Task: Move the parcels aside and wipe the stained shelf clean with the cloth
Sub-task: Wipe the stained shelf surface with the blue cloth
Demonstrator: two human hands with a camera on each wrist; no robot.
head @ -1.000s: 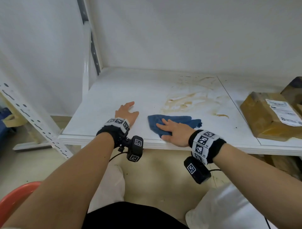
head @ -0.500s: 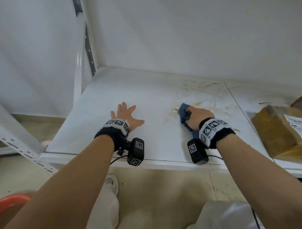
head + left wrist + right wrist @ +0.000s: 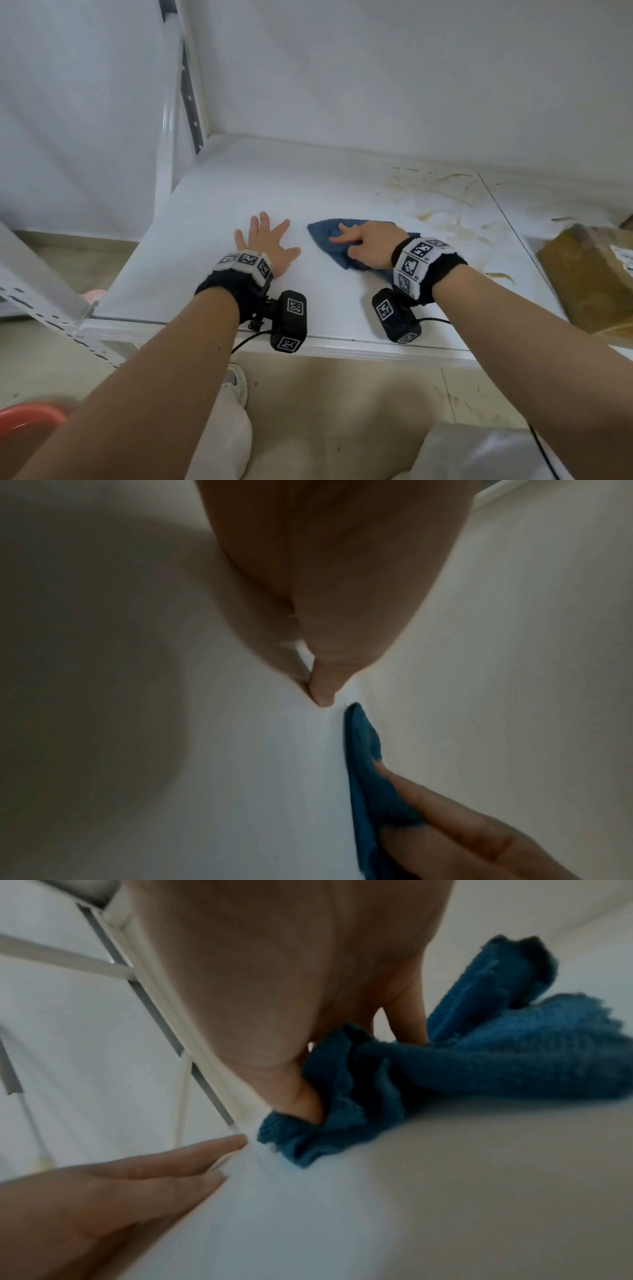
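The white shelf carries brown stains at its middle right. A blue cloth lies bunched just left of the stains. My right hand rests on top of it, thumb dug into its folds and fingers pinching it. My left hand lies flat and spread on the bare shelf, a short gap left of the cloth. A brown parcel with a white label sits at the right end of the shelf.
A white rack upright stands at the shelf's left rear corner, with a perforated bracket lower left. An orange basin rim shows at bottom left. Another parcel's corner peeks in at the right edge. The wall closes the back.
My right hand pushed the cloth from the shelf front up into the stains, then dragged it back to the left. The stains look fainter and smeared. My left hand stayed flat.
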